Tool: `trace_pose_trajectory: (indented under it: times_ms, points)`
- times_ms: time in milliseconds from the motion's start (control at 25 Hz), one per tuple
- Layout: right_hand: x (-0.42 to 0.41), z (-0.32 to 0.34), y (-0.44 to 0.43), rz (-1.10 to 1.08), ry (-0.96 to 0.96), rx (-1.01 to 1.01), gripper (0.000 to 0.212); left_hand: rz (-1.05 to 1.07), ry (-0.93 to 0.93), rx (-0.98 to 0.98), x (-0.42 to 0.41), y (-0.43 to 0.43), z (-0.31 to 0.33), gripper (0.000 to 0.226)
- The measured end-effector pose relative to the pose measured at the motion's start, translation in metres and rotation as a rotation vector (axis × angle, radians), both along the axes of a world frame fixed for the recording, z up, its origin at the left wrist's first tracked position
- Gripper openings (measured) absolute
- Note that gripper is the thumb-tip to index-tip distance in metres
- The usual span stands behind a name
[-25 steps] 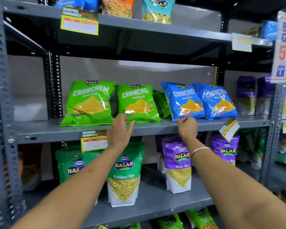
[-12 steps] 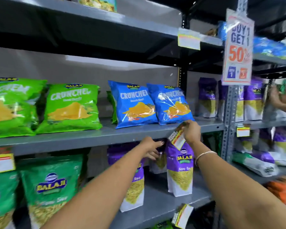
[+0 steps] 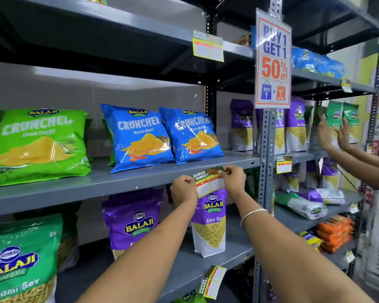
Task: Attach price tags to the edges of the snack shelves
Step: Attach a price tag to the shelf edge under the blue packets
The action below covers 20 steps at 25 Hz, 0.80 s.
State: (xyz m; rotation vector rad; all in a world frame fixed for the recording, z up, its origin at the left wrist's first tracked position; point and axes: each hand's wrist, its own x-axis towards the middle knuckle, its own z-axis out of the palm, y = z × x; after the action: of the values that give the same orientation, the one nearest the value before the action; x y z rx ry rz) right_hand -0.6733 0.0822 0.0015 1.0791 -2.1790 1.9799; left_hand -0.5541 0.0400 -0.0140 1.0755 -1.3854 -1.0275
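A green, red and yellow price tag [image 3: 208, 182] lies flat against the front edge of the grey middle shelf [image 3: 109, 186], below two blue Crunchex bags [image 3: 140, 138]. My left hand [image 3: 183, 190] pinches the tag's left edge with curled fingers. My right hand [image 3: 233, 179] pinches its upper right corner. Both hands press the tag to the shelf edge. A second tag [image 3: 212, 282] hangs crooked from the lower shelf's edge, and a third tag [image 3: 208, 46] sits on the top shelf's edge.
Green Crunchex bags [image 3: 38, 143] stand at the left, purple Balaji pouches [image 3: 209, 224] below the tag. A "Buy 1 Get 1" sign [image 3: 272, 62] hangs on the upright post. Another person's two hands [image 3: 334, 134] reach into the neighbouring rack at the right.
The view swung right along the rack. My right hand brought the tilted tag level against the shelf edge, and my left hand came up from below to grip its left side.
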Motion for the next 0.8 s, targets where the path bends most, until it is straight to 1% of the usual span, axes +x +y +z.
trace_pose_trajectory:
  times_ms: [40,120,200,280,320,360,440,480,560,720,800]
  points:
    - [-0.002,-0.002,0.0,-0.003,-0.044,-0.011,0.013,0.029,-0.059,-0.063,0.001,0.006,0.006,0.023]
    - [-0.002,-0.002,-0.004,-0.009,-0.115,-0.019,0.008,0.07,-0.136,-0.128,0.002,0.007,0.016,0.033]
    - [-0.002,0.002,-0.011,-0.01,-0.158,-0.03,0.009,0.118,-0.184,-0.144,0.002,0.001,0.021,0.044]
    - [-0.003,0.005,-0.018,-0.003,-0.151,-0.024,0.009,0.129,-0.222,-0.132,0.001,-0.006,0.019,0.047]
    - [-0.005,0.006,-0.02,0.002,-0.151,-0.017,0.012,0.129,-0.23,-0.131,0.001,-0.007,0.017,0.047]
    - [-0.006,0.006,-0.022,0.008,-0.152,-0.011,0.014,0.12,-0.228,-0.127,-0.001,-0.009,0.015,0.046]
    - [-0.011,0.005,-0.026,0.021,-0.157,0.001,0.017,0.092,-0.208,-0.135,-0.003,-0.009,0.014,0.036]
    - [-0.012,0.003,-0.027,0.023,-0.15,0.003,0.02,0.084,-0.195,-0.139,-0.004,-0.01,0.014,0.029]
    - [-0.015,0.001,-0.029,0.018,-0.138,0.003,0.032,0.089,-0.186,-0.145,-0.007,-0.012,0.014,0.025]
    - [-0.016,0.002,-0.029,0.075,-0.198,-0.057,0.036,0.104,-0.256,-0.154,-0.007,-0.015,0.018,0.022]
    - [-0.011,0.001,-0.031,0.094,-0.153,-0.02,0.04,0.107,-0.301,-0.161,-0.006,-0.016,0.021,0.019]
